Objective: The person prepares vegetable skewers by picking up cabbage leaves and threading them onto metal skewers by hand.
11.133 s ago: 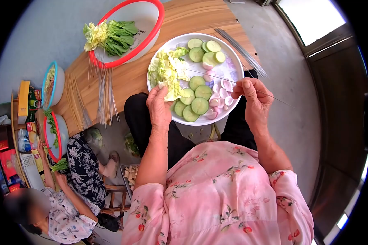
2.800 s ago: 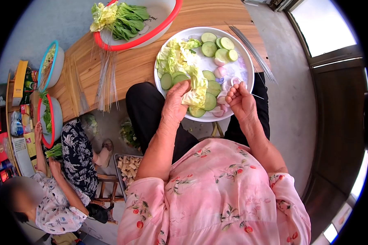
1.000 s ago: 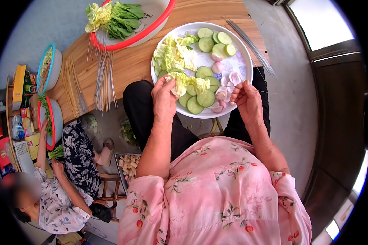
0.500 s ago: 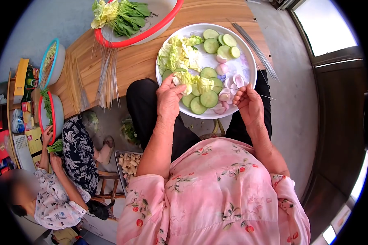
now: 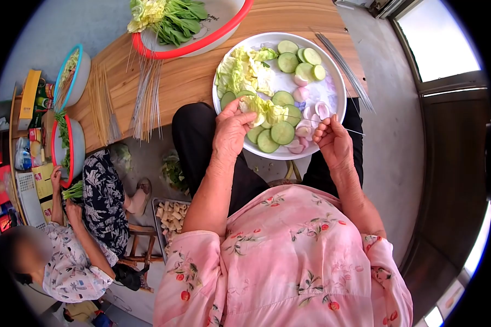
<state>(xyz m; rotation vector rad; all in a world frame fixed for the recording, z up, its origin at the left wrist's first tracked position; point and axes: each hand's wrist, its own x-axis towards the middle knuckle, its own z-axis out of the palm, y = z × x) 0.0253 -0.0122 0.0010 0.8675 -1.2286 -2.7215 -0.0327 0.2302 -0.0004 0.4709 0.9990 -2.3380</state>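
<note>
My left hand (image 5: 232, 129) is closed on a pale yellow-green leafy piece (image 5: 265, 112), perhaps cabbage or lettuce, above the left part of a round white tray (image 5: 341, 103). A thin metal skewer (image 5: 353, 131) is pinched in my right hand (image 5: 333, 143) at the tray's lower right rim. Its shaft runs left toward the leaf, where the tip is hidden. Under and around my hands lie cucumber slices (image 5: 282, 133) and pink-white onion pieces (image 5: 304, 131). More torn leaves (image 5: 240, 73) fill the tray's upper left.
Metal skewers (image 5: 346, 73) lie on the wooden table (image 5: 281, 19) right of the tray. More skewers (image 5: 147, 103) hang over its front edge below a red-rimmed basin (image 5: 223, 37) of greens. At left, another person (image 5: 79, 256) sits handling greens beside a smaller red-rimmed basin (image 5: 77, 147).
The view has shifted slightly, so the tray and table sit a little further right. Both my hands keep nearly the same pose, still holding the leaf and the skewer.
</note>
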